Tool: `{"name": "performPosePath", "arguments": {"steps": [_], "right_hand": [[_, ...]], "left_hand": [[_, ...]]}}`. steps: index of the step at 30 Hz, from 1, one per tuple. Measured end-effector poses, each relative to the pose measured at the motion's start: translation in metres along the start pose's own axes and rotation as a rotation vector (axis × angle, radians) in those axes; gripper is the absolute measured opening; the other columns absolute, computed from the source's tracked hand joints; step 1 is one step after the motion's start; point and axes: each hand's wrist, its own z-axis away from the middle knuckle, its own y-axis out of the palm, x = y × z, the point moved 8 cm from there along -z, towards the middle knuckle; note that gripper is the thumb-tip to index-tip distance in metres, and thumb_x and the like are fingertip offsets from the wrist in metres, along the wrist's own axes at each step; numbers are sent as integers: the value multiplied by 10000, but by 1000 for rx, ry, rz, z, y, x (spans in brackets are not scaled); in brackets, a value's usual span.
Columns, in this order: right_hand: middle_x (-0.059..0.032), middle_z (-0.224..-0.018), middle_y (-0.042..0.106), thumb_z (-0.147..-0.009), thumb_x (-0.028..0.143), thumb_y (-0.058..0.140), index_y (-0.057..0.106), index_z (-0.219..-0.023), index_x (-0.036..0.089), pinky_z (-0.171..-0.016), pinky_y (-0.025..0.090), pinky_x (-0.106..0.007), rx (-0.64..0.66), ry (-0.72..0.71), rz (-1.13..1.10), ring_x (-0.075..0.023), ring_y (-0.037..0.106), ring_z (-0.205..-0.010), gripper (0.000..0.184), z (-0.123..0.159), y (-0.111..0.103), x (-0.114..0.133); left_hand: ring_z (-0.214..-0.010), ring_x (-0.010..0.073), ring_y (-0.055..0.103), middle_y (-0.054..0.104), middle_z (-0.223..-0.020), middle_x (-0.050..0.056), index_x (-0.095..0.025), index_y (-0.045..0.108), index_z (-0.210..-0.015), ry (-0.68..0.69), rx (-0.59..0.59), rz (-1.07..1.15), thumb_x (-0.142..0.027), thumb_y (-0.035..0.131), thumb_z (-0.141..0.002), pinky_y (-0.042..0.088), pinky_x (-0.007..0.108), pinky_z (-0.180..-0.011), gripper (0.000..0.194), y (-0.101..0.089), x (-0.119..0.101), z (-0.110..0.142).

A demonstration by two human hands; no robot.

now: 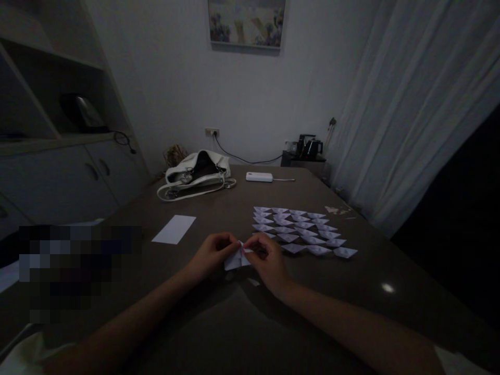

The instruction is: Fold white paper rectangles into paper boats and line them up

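Your left hand [214, 252] and right hand [270, 260] are both gripping the same small folded paper [233, 262], thumbs and fingertips pinching it near its top, almost meeting. The paper sits between your hands, low over the worktop [219, 328], with its lower part showing beneath your fingers. The light is dim and your fingers cover the upper folds, so I cannot tell which layer each thumb is on, nor whether the lower edge touches the surface.

This looks like a fine folding step, best done with small, even moves. Match the pressure of both pinches; if one side pulls harder, the middle crease will probably skew or the thin paper may tear where your thumbs come close together. Before you press, check that the layers are properly separated and the edges line up. Then run a thumb outward from the centre so the crease comes out sharp. If the paper feels springy, rest it on the worktop and press there rather than in the air.

Mind your right side: the rows of paper boats [288, 238] start just beyond your right hand, so lift that wrist rather than sweep it forward. The flat white sheet [174, 229] lies beyond and to the left of your left hand, well apart from the folding.
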Motion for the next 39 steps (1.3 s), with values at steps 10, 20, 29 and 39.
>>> {"name": "performPosePath", "arguments": {"steps": [10, 20, 29, 39], "right_hand": [[2, -763, 561, -757, 143, 582, 580, -749, 204, -625, 437, -256, -2, -12, 3, -157, 555, -744, 62, 0, 1, -3], [-18, -815, 582, -734, 135, 499, 616, -793, 204, -605, 441, -257, 29, 39, -92, -166, 557, -764, 148, 0, 1, 3], [-4, -689, 579, -846, 437, 531, 569, -780, 188, -472, 452, -226, 112, 217, -251, -139, 596, -578, 260, 1, 14, -21], [3, -680, 604, -833, 397, 559, 603, -836, 166, -428, 427, -193, 131, 229, -273, -108, 604, -513, 235, 1, 18, -25]], "left_hand": [[-515, 98, 449, 512, -565, -37, -135, 573, -688, -9, 8, 110, -449, 631, -714, 325, 195, -481, 320, 1, 3, 0], [-522, 96, 463, 533, -574, -28, -126, 578, -684, 20, 4, 74, -435, 620, -744, 344, 198, -496, 317, -1, -1, -1], [-547, 121, 521, 594, -607, 1, -129, 594, -706, 66, -55, 0, -423, 596, -761, 396, 210, -504, 298, -8, -9, 1], [-582, 137, 546, 620, -654, 26, -122, 609, -742, 81, -76, -88, -419, 579, -776, 421, 218, -505, 300, -9, -6, -1]]}}
